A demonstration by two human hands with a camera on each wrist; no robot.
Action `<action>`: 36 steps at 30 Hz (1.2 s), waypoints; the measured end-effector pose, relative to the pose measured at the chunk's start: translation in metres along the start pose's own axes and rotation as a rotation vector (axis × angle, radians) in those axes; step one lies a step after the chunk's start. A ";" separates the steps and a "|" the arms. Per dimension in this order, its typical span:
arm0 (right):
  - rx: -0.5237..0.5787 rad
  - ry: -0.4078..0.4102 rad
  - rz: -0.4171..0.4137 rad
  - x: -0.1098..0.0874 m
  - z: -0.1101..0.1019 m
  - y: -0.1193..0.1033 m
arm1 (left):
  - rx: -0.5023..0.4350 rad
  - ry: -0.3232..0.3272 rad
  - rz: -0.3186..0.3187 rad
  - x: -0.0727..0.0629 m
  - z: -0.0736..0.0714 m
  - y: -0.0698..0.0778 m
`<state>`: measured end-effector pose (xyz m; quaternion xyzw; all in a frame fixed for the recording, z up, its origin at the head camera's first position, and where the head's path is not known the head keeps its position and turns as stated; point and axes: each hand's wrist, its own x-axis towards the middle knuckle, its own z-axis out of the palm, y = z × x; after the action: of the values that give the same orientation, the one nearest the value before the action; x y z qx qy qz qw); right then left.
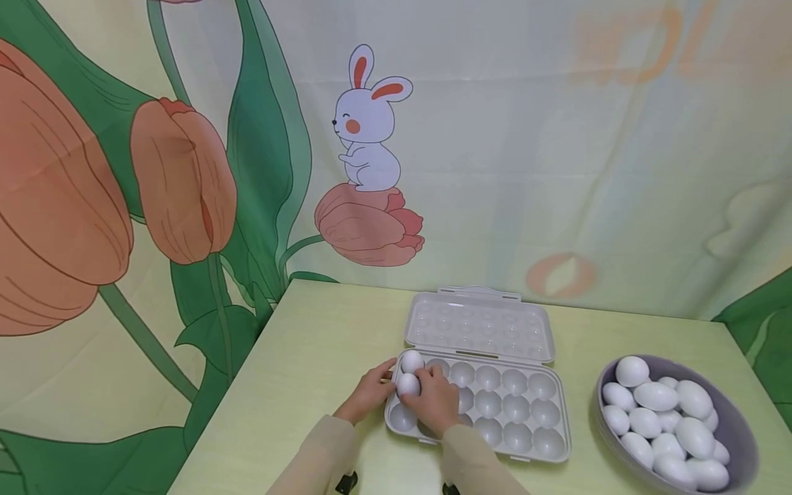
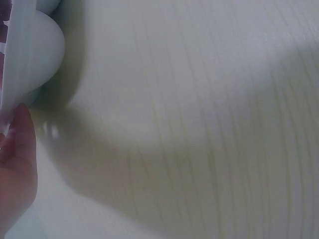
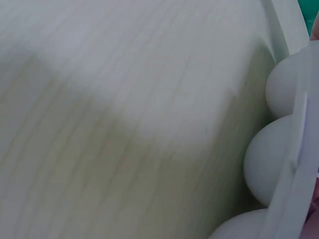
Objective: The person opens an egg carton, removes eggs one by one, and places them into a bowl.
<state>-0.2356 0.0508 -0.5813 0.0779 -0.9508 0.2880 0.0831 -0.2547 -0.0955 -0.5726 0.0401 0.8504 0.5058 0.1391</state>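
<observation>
A grey plastic egg carton (image 1: 476,440) lies on the table with its lid (image 1: 479,323) folded back. At the left end of the carton my left hand (image 1: 373,390) grips the rim; in the left wrist view its thumb (image 2: 24,134) lies against the rim from outside. My right hand (image 1: 438,401) reaches over the carton and pinches a white egg (image 1: 408,385) at the middle cup of the leftmost column. Another white egg (image 1: 412,361) sits in the cup behind it. The right wrist view shows the rounded undersides of the cups (image 3: 269,157).
To the right, a greyish-purple bowl (image 1: 745,440) holds several white eggs (image 1: 657,397). The pale wood-grain table (image 1: 322,330) meets a printed cloth (image 1: 495,172) with a rabbit and tulips behind it.
</observation>
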 end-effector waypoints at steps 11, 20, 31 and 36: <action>0.441 -0.023 0.115 -0.002 0.003 0.019 | -0.021 0.006 0.004 -0.001 0.000 0.002; 0.576 -0.078 0.099 -0.008 -0.016 0.021 | -0.037 0.007 0.011 -0.001 0.000 0.001; 0.598 -0.106 0.083 -0.011 -0.045 0.036 | -0.037 0.017 0.006 -0.003 0.001 0.002; 0.563 -0.124 0.095 -0.012 -0.064 0.043 | -0.040 0.017 0.008 -0.003 0.001 0.003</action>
<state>-0.2254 0.1233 -0.5540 0.0708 -0.8395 0.5386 -0.0138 -0.2521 -0.0940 -0.5702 0.0365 0.8410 0.5237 0.1307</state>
